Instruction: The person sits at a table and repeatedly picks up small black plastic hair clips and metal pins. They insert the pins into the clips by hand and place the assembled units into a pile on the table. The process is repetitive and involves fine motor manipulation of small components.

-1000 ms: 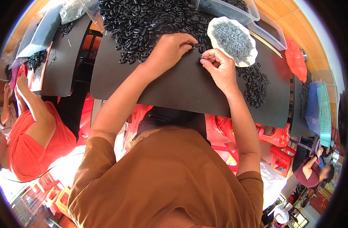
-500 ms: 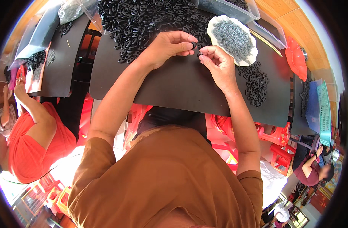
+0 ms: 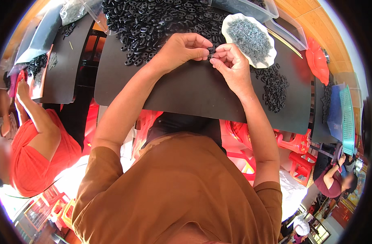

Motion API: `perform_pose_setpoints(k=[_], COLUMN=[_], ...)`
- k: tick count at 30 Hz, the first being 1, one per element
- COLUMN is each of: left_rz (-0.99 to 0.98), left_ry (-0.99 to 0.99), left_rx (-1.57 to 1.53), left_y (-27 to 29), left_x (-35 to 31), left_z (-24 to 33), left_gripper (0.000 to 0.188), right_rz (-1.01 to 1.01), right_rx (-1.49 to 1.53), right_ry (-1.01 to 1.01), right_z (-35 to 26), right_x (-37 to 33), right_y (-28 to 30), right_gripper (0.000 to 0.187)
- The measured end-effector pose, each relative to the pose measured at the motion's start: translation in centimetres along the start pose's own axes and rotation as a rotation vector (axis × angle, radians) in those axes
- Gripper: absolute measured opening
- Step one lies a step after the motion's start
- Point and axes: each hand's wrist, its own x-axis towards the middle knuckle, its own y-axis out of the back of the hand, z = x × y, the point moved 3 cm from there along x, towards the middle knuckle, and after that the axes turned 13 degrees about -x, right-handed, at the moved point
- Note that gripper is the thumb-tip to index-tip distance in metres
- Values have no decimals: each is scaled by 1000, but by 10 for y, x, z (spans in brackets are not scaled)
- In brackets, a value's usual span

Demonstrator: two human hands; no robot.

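My left hand (image 3: 182,51) pinches a small black oval piece (image 3: 211,50) between thumb and fingertips. Close against it, my right hand (image 3: 233,67) has its thumb and index finger bent together at the piece's side; what they grip is too small to make out. Behind my hands spreads a big heap of black oval two-holed pieces (image 3: 161,24). A white scalloped dish (image 3: 271,57) full of small clear grey parts (image 3: 249,38) stands to the right. Nearer me lies a smaller pile of little black pieces (image 3: 275,91).
A dark tabletop (image 3: 174,89) carries it all. Clear plastic bins (image 3: 247,10) stand behind, and a red dish (image 3: 317,61) lies at the right edge. Red stools (image 3: 302,162) are below. A person in a red shirt (image 3: 45,150) works at the left table; a teal basket (image 3: 347,122) stands far right.
My right hand has moved up and slightly inward, bringing its fingertips to the black piece in my left hand. The left hand has hardly moved.
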Motion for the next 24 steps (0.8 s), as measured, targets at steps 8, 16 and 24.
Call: perform_pose_setpoints(k=[8,16,24], left_rz=[-3,-14,-6], left_ry=[-35,-102,-98], left_rx=[138,278,309], left_y=[-2,-1,-2], left_x=[-1,0,-1], left_z=[-1,-4,-5], left_gripper=[19,19,15], right_rz=[-19,3,25], right_rx=[-114,-198,-246], right_ry=[24,59,77], right_z=[-6,-6,-11], right_x=[1,1,1], right_y=[1,0,0], right_gripper=[29,27,28])
